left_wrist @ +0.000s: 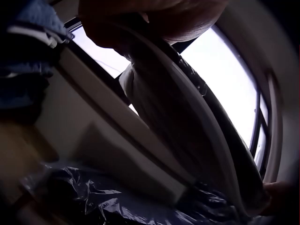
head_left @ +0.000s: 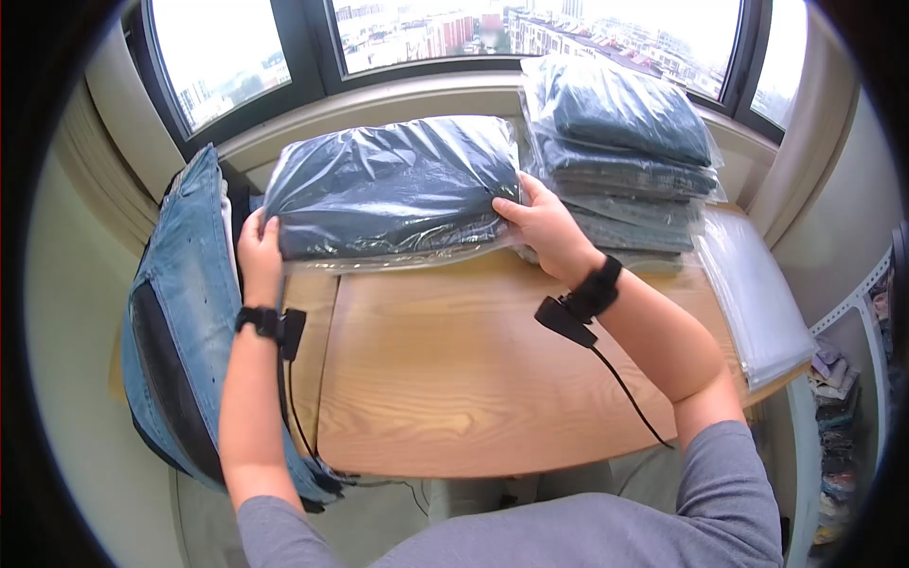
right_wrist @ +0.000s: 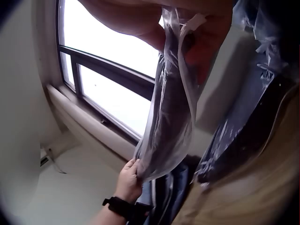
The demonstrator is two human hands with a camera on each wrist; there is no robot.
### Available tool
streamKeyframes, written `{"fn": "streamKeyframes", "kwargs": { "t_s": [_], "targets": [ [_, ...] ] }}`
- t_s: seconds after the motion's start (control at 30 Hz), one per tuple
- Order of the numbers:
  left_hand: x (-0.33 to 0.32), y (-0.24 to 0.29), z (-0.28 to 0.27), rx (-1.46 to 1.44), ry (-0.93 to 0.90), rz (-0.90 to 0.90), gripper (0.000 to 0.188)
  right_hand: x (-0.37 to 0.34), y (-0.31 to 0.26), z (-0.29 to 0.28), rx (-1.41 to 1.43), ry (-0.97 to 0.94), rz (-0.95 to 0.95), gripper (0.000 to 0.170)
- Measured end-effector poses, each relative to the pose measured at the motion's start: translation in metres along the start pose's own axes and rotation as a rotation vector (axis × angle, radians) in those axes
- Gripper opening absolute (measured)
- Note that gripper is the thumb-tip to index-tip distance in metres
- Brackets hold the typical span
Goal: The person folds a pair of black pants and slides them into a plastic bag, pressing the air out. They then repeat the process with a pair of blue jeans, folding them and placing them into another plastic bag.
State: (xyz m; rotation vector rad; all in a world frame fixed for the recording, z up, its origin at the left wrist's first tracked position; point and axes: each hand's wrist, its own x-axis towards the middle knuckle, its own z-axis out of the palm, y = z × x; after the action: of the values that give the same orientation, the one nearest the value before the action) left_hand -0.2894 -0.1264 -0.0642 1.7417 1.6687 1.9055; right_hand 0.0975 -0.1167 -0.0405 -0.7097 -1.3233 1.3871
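A folded dark blue garment in a clear plastic bag is held up over the table by both hands. The left hand grips its left edge, thumb on the near face. At the opposite edge the right hand pinches the bag between thumb and fingers. From the right wrist, the held bag appears edge-on, with loose clear plastic along its side. Below it, another dark bagged garment lies on the table, hidden behind the held one in the head view.
To the right stands a tall stack of bagged folded garments. Flat clear plastic bags lie on the right end of the wooden table. Blue jeans are piled at the left. Windows run behind; a shelf with folded clothes is at far right.
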Motion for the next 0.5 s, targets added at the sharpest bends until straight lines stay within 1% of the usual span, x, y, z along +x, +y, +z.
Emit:
{"fn": "streamKeyframes", "kwargs": {
  "t_s": [0.03, 0.07, 0.1, 0.13, 0.17, 0.2, 0.23, 0.27, 0.3, 0.33, 0.37, 0.4, 0.43, 0.47, 0.5],
  "targets": [
    [0.019, -0.031, 0.015, 0.084, 0.053, 0.045, 0.03, 0.019, 0.014, -0.006, 0.001, -0.002, -0.018, 0.045],
    [0.023, -0.027, 0.032, 0.18, 0.061, 0.058, 0.031, 0.039, 0.032, -0.013, -0.248, 0.174, -0.062, 0.049],
    [0.031, -0.057, 0.05, 0.172, 0.02, 0.097, 0.035, 0.051, 0.041, -0.017, -0.495, 0.355, -0.096, 0.054],
    [0.029, -0.074, 0.07, 0.072, -0.02, 0.04, 0.043, 0.046, 0.037, -0.014, -0.518, 0.366, -0.033, 0.063],
    [0.026, -0.091, 0.084, 0.159, -0.137, -0.124, 0.052, 0.045, 0.042, -0.018, -0.598, 0.313, 0.033, 0.067],
    [0.014, -0.083, 0.097, 0.101, -0.233, -0.222, 0.056, 0.04, 0.05, -0.023, -0.841, 0.245, -0.031, 0.068],
    [0.009, -0.118, 0.107, 0.176, -0.385, 0.029, 0.059, 0.031, 0.058, -0.026, -1.084, 0.169, -0.093, 0.07],
    [-0.001, -0.106, 0.111, 0.331, -0.422, -0.072, 0.059, 0.016, 0.049, -0.015, -1.275, 0.173, -0.101, 0.073],
    [-0.01, -0.093, 0.114, 0.487, -0.459, -0.174, 0.059, 0.003, 0.041, -0.006, -1.476, 0.159, -0.197, 0.07],
    [-0.012, -0.096, 0.114, 0.486, -0.463, -0.184, 0.059, 0.001, 0.041, -0.006, -1.598, 0.083, -0.323, 0.069],
    [-0.013, -0.1, 0.112, 0.41, -0.467, -0.183, 0.059, 0.0, 0.043, -0.006, -1.71, 0.002, -0.451, 0.068],
    [-0.013, -0.103, 0.111, 0.337, -0.469, -0.182, 0.058, 0.003, 0.049, -0.005, -1.705, -0.007, -0.444, 0.068],
    [-0.014, -0.106, 0.11, 0.343, -0.47, -0.19, 0.058, 0.008, 0.058, -0.003, -1.839, -0.021, -0.421, 0.067],
    [-0.013, -0.106, 0.111, 0.352, -0.462, -0.155, 0.058, 0.013, 0.067, -0.003, -1.973, -0.037, -0.402, 0.067],
    [-0.012, -0.105, 0.111, 0.36, -0.45, -0.119, 0.057, 0.018, 0.072, -0.003, -1.967, -0.049, -0.407, 0.067]
  ]
}}
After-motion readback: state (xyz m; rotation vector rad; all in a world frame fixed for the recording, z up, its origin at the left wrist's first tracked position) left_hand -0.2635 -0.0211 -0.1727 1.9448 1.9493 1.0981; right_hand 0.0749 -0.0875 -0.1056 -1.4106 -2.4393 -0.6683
